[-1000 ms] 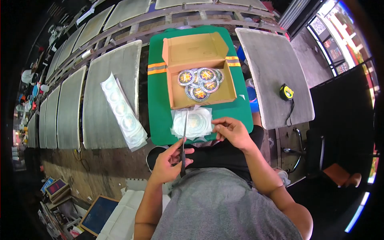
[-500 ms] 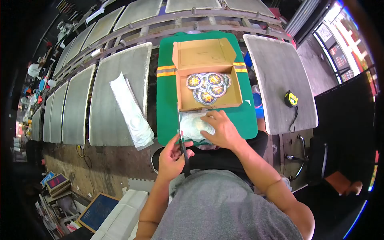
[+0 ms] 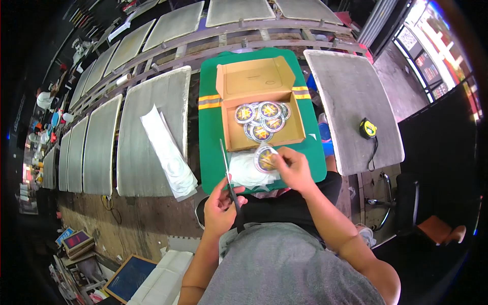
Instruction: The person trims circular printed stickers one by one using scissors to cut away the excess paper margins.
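The work appears to be partway through: a batch of round printed discs [image 3: 262, 133] lies inside the cardboard box [image 3: 290, 134], while one printed disc [image 3: 264, 159] and a pile of translucent sheets [image 3: 244, 165] are outside it, on its near side. The right hand [image 3: 296, 170] pinches the single disc between thumb and fingers, over the pile and just short of the box's near wall. The left hand [image 3: 221, 207] is curled around the handle of the scissors [image 3: 225, 160], near side and left of the box, blades pointing toward it. To the left of the box, translucent strips [image 3: 168, 152] with round shapes lie on a grey board [image 3: 134, 137]; these appear to be uncut stock. Count: one box, lid raised; one pair of scissors; one disc in hand; at least six discs in the box, overlap preventing an exact figure; at least two strips; sheets in the pile, not countable; one tape measure [image 3: 367, 128], right of the box. The box rests on the green tabletop [image 3: 211, 132].
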Action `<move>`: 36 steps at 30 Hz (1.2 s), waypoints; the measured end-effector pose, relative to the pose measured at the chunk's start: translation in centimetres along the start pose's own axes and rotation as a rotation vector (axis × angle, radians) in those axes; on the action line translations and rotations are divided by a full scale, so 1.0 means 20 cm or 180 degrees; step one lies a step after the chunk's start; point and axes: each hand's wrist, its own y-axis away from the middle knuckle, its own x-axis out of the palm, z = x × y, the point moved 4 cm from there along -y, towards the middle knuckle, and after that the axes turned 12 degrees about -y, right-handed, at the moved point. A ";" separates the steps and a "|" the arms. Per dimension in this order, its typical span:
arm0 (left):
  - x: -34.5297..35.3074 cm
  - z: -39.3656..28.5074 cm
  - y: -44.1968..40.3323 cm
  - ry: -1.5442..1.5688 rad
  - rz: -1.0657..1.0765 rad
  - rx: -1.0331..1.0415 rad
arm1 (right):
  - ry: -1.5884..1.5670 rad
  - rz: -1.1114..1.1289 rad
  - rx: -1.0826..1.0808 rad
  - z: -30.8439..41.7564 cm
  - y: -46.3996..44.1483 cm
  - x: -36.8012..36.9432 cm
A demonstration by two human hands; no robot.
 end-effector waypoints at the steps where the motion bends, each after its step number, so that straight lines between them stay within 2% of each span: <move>1: 0.01 0.00 -0.01 0.0000 0.0009 0.0007 | -0.0631 -0.0089 0.0147 -0.02 0.01 -0.02; 2: 0.01 -0.01 -0.02 0.0138 0.0001 0.0128 | -0.0628 -0.0100 0.0138 0.00 0.03 -0.04; 4: 0.02 -0.03 -0.04 0.0281 0.0039 0.0277 | -0.0969 0.0418 0.0555 0.04 0.08 -0.06; 6: 0.07 -0.04 -0.05 0.0780 0.0142 0.0232 | -0.0680 0.1030 0.0507 0.03 0.15 -0.05; 7: 0.09 -0.08 -0.05 0.0836 0.0423 0.0110 | -0.0644 0.1388 0.0367 0.04 0.19 -0.02; 8: 0.10 -0.01 -0.05 0.0737 0.0617 0.0132 | -0.0441 0.1612 0.0342 0.05 0.22 -0.01; 9: 0.11 -0.01 -0.05 0.0229 0.0622 0.0056 | -0.0156 0.1936 0.0332 0.02 0.24 0.01; 10: 0.13 -0.03 -0.05 -0.0277 0.0628 0.0016 | -0.0151 0.1912 0.0271 0.01 0.27 0.03; 11: 0.15 -0.06 -0.05 -0.0571 0.0585 0.0118 | -0.0189 0.1920 0.0490 0.00 0.28 0.04; 12: 0.16 -0.07 -0.05 -0.0864 0.0518 0.0224 | -0.0676 0.1656 0.0411 -0.04 0.31 0.06; 14: 0.16 -0.05 -0.07 -0.0835 0.0312 0.0288 | -0.1223 0.1497 0.0878 -0.05 0.33 0.08; 17: 0.12 -0.07 -0.09 -0.0852 0.0016 0.0224 | -0.1281 0.1550 0.1345 -0.05 0.33 0.07; 21: 0.09 -0.03 -0.11 -0.0296 0.0156 0.0329 | -0.1229 0.1181 0.1238 0.02 0.31 0.06; 23: 0.10 0.03 -0.11 0.1038 0.0001 0.0018 | -0.1411 0.1187 0.1070 -0.07 0.31 0.06; 27: 0.15 -0.01 -0.10 0.1236 0.0367 -0.0121 | -0.1603 0.1363 0.0943 -0.09 0.29 0.06; 28: 0.13 0.02 -0.10 0.1238 0.0360 -0.0095 | -0.1586 0.1508 0.0842 -0.10 0.29 0.07; 29: 0.12 0.05 -0.11 0.0703 0.0429 -0.0101 | -0.1389 0.1847 0.0888 -0.16 0.29 0.07; 30: 0.12 0.04 -0.11 0.0169 0.0492 -0.0110 | -0.1377 0.1862 0.0868 -0.13 0.29 0.08; 32: 0.12 0.04 -0.12 0.0378 0.0362 -0.0201 | -0.1106 0.1630 -0.0138 0.03 0.30 0.07; 34: 0.10 0.03 -0.13 0.0100 0.0070 0.0095 | -0.0986 0.1639 -0.0007 0.05 0.30 0.06; 36: 0.10 -0.01 -0.12 -0.0148 0.0095 0.0138 | -0.1014 0.1366 0.0379 0.03 0.29 0.04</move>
